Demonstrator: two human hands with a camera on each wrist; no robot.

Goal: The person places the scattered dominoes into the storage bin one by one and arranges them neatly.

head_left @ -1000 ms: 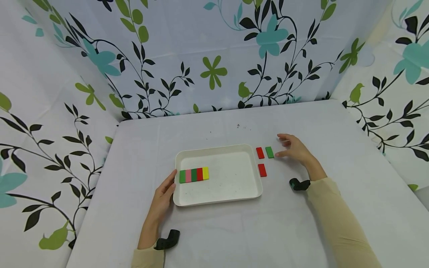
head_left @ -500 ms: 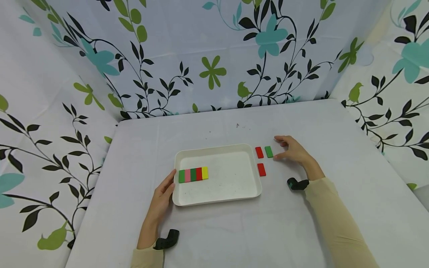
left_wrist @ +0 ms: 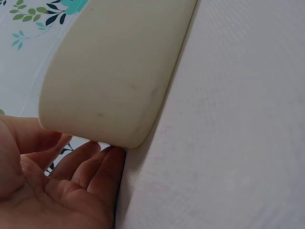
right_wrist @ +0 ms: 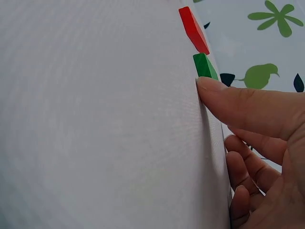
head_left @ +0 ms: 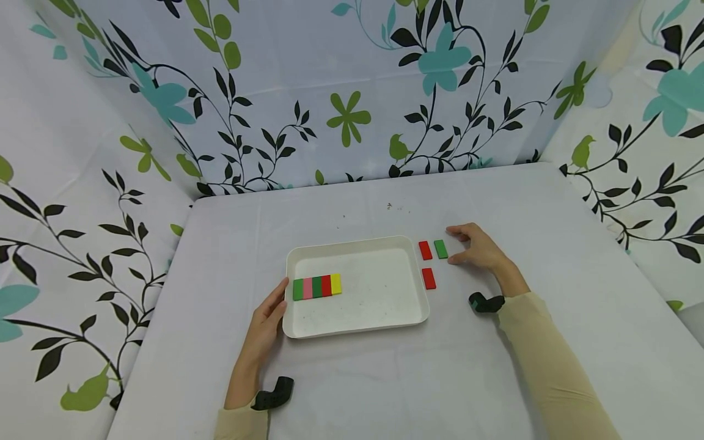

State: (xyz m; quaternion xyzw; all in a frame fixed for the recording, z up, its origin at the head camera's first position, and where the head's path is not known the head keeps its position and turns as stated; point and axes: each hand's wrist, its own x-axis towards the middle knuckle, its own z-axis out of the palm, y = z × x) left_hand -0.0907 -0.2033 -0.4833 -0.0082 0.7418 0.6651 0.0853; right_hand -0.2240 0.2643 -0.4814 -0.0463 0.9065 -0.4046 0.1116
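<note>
My left hand [head_left: 263,327] holds the left end of a white tray [head_left: 357,332], fingertips at its rim; in the left wrist view the fingers are bent beside the tray's corner [left_wrist: 114,95]. Near the tray's left end lies a row of small flat tiles: green [head_left: 298,289], pink [head_left: 308,288], dark green [head_left: 317,287], red [head_left: 326,285] and yellow [head_left: 336,284]. Right of the tray, my right hand [head_left: 484,250] is spread beside a loose green tile [head_left: 440,249]. In the right wrist view the thumb tip overlaps that green tile [right_wrist: 205,66], with the other fingers loosely bent.
Between the tray and the green tile lies a red tile [head_left: 425,250]; a second red tile [head_left: 429,278] lies nearer me. A white cloth covers the table [head_left: 363,391]. Leaf-patterned curtains [head_left: 352,73] stand behind it and at both sides.
The right hand has shifted slightly left, its thumb now closer to the loose green tile. The left hand, tray and tiles stay as they were.
</note>
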